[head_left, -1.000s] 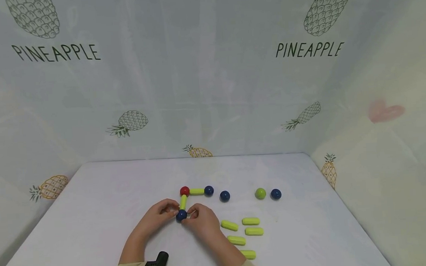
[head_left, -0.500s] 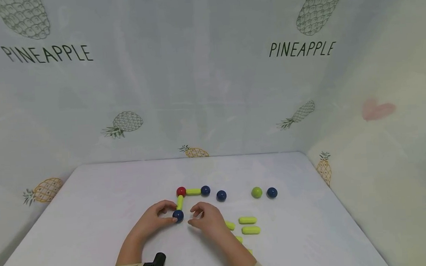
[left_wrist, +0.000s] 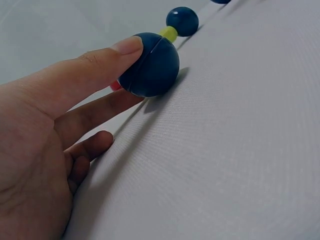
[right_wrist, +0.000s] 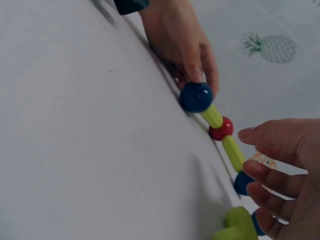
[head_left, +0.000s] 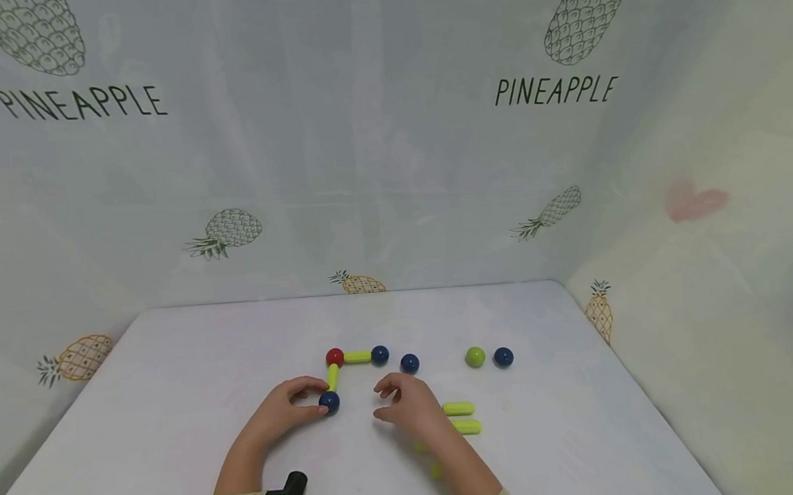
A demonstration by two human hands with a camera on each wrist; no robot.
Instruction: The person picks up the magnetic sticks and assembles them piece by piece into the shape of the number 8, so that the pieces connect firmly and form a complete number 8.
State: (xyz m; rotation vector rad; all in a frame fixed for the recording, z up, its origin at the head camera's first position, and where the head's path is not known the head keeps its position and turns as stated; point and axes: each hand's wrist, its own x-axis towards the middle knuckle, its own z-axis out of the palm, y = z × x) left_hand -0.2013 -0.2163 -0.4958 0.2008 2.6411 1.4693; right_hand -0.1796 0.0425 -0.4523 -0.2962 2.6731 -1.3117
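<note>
My left hand (head_left: 287, 407) pinches a blue ball (head_left: 329, 401) between thumb and fingers, and the left wrist view shows the thumb pressed on its side. This ball is the near end of a joined piece on the table. From it a yellow-green stick (head_left: 333, 378) runs to a red ball (head_left: 335, 356). A second stick (head_left: 358, 356) leads right from the red ball to another blue ball (head_left: 380, 355). My right hand (head_left: 412, 411) hovers right of the piece, fingers loosely bent and apart, holding nothing.
A loose blue ball (head_left: 410, 363) lies beyond my right hand. Farther right are a green ball (head_left: 475, 357) and one more blue ball (head_left: 503, 357). Several yellow-green sticks (head_left: 467, 427) lie beside and partly behind my right forearm. A pineapple-print curtain (head_left: 364, 166) stands behind the white table (head_left: 571, 434).
My right hand has let go of the near blue ball and moved right, towards the loose sticks. My left hand keeps its hold. The head view has shifted slightly.
</note>
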